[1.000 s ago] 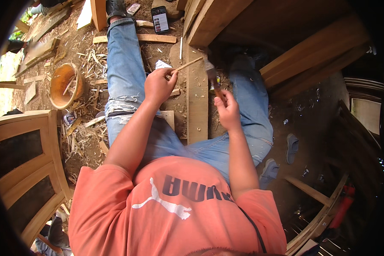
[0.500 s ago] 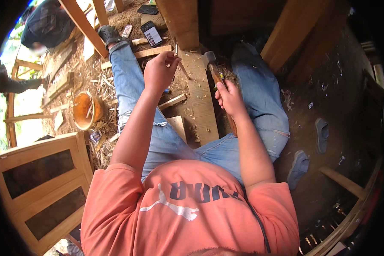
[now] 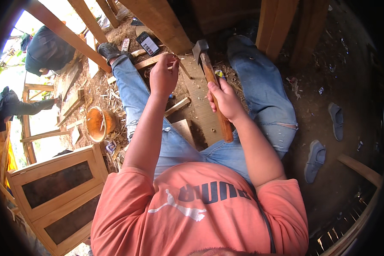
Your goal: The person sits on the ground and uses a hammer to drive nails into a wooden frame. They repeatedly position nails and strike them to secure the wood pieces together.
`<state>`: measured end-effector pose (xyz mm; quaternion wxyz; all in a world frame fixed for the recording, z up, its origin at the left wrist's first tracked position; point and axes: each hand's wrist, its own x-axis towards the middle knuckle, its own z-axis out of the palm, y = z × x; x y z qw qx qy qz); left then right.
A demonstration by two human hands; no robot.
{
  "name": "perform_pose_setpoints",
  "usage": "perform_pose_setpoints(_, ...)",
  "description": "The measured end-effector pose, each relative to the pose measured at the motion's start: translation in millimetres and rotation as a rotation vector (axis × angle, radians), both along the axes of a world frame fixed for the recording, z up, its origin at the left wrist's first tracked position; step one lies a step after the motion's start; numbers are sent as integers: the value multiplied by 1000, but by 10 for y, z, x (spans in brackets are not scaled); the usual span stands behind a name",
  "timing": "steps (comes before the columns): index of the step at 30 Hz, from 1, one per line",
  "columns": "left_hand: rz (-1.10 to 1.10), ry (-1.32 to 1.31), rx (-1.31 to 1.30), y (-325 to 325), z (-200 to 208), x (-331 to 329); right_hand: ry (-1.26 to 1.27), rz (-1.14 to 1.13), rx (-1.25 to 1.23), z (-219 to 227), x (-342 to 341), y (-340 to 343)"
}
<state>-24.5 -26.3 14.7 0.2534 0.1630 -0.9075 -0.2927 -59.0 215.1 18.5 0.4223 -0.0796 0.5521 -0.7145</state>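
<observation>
My right hand point(image 3: 227, 100) is wrapped round the brown wooden handle of a hammer point(image 3: 215, 87), whose dark metal head points away from me, above a long wooden board point(image 3: 204, 112) between my legs. Just left of the hammer head, my left hand point(image 3: 164, 77) is closed, fingertips pinched together. From below those fingertips a thin brown stick point(image 3: 186, 71) slants down to the board; its upper end is hidden by the fingers.
Wooden posts point(image 3: 160, 23) stand beyond the board. On the left are an orange bucket point(image 3: 99, 123), a panelled wooden frame point(image 3: 57, 170), wood shavings and a phone point(image 3: 148, 44). Another person point(image 3: 49, 50) bends over at the far left. Grey shoes point(image 3: 315, 160) lie at right.
The hammer has risen closer to view, its head shifting up and left and more of its handle showing. My left hand stays pinched near the stick. The whole view has turned slightly.
</observation>
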Motion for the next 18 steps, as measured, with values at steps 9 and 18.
perform_pose_setpoints(9,63,30,36,-55,165,86,48,-42,-31,155,40,-64)
perform_pose_setpoints(18,40,113,-11,-118,42,199,-44,65,52,-37,166,-157)
